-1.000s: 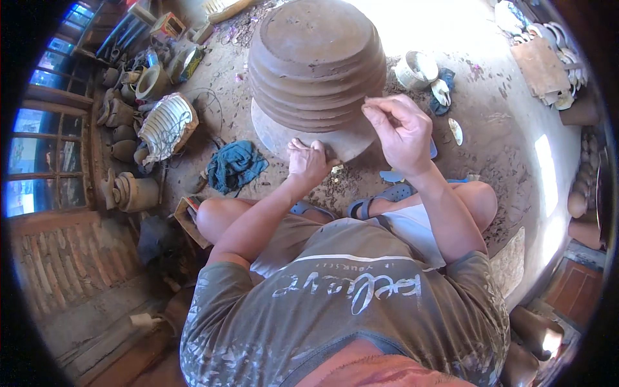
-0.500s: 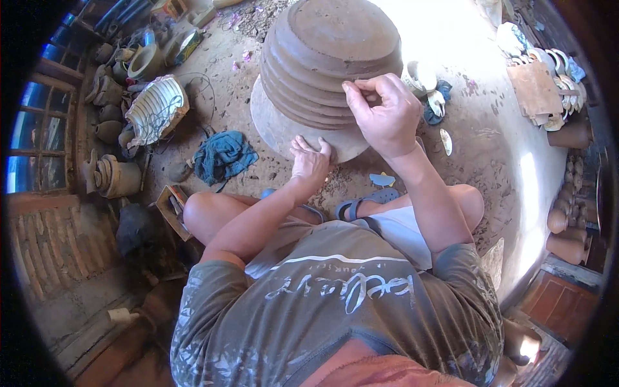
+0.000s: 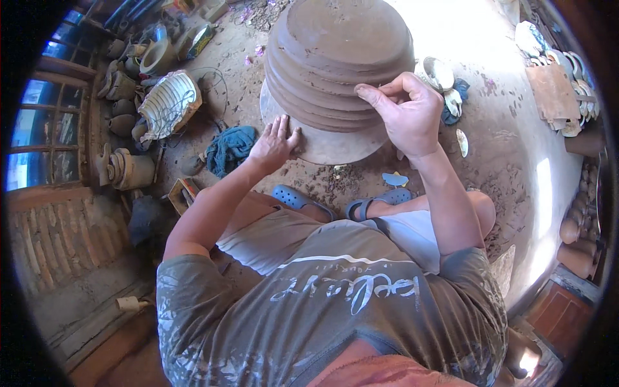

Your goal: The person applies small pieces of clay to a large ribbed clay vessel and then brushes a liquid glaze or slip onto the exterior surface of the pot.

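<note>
A large brown clay pot (image 3: 332, 64) with ridged, stepped walls rests on a round flat turntable (image 3: 338, 151) in front of me. Its broad flat face is uppermost. My left hand (image 3: 276, 145) lies on the turntable's near left edge, fingers stretched out and holding nothing. At the pot's right side is my right hand (image 3: 412, 116), thumb and forefinger pinched together against one of the ridges. Whatever sits between those fingertips, if anything, is too small to make out.
A teal cloth (image 3: 230, 150) lies left of the turntable, below a ribbed white mould (image 3: 171, 103). To the right are a white bowl (image 3: 435, 74) and a small pale oval piece (image 3: 462, 143). A blue shard (image 3: 394, 179) lies near my sandals (image 3: 300, 200).
My left hand has shifted left along the turntable's edge, and its elbow has swung outward. My right hand keeps its pinch at the pot's side. The whole view has moved slightly.
</note>
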Available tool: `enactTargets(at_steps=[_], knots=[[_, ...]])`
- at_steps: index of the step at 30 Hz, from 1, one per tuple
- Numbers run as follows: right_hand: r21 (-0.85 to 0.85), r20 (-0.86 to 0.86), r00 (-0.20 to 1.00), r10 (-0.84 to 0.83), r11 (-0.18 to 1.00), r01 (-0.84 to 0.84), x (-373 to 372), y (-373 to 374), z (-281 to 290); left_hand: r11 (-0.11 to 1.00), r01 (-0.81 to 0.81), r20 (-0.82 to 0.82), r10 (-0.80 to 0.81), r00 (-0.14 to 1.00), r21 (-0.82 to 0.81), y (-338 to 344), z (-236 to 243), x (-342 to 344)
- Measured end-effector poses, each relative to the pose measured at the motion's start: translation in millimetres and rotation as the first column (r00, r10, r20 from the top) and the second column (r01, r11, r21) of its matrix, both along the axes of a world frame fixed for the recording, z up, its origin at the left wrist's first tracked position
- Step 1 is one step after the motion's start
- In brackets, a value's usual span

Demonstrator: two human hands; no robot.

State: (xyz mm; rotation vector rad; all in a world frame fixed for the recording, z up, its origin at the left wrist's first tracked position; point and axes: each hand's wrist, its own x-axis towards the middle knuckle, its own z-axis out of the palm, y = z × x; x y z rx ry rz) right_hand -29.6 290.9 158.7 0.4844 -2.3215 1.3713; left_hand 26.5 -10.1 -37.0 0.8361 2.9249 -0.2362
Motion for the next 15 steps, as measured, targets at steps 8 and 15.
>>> enactTargets(at_steps=[8, 15], knots=[[-0.131, 0.200, 0.980, 0.026, 0.991, 0.001, -12, 31, 1, 1.000, 0.007, 0.038, -0.006, 0.999, -0.021, -8, 0, -4], [-0.161, 0.220, 0.974, -0.050, 0.983, 0.087, -5, 40, -25, 0.984, -0.060, -0.016, 0.058, 0.998, -0.167, 58, -19, 21]])
